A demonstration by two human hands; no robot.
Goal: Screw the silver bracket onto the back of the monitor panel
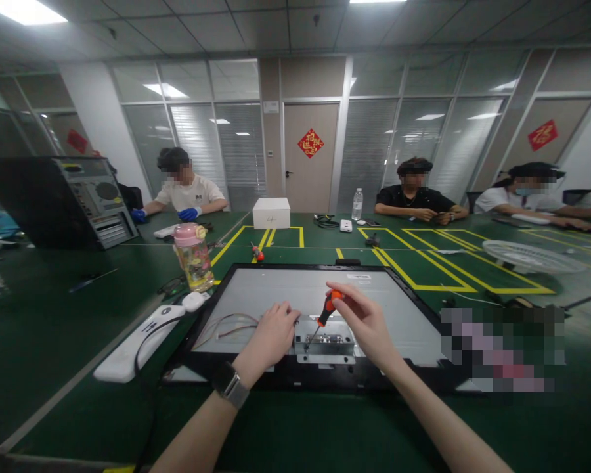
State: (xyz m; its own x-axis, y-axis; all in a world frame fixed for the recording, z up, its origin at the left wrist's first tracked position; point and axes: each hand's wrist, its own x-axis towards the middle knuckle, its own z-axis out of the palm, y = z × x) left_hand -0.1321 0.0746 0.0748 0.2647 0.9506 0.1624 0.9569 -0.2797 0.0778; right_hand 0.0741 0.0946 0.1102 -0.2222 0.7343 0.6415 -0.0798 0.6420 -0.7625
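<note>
A screwdriver [328, 307] with a red and black handle is in my right hand [367, 320], held by the fingers at the handle's top. Its shaft slants down to the left, the tip at a metal bracket [325, 351]. That bracket sits on the silver back of a flat display panel [256, 282] with a black frame, lying on the table. My left hand [274, 334] rests on the panel, fingers curled at the bracket's left edge; what they grip, if anything, is hidden. Thin wires [231, 323] lie on the panel left of that hand.
Left of the panel are a white power strip [140, 345] with a black cable and a pink-lidded bottle [194, 259]. A computer case [59, 203] stands farther left. A white box [271, 213] and a clear water bottle [357, 204] stand beyond. Several people sit across the table.
</note>
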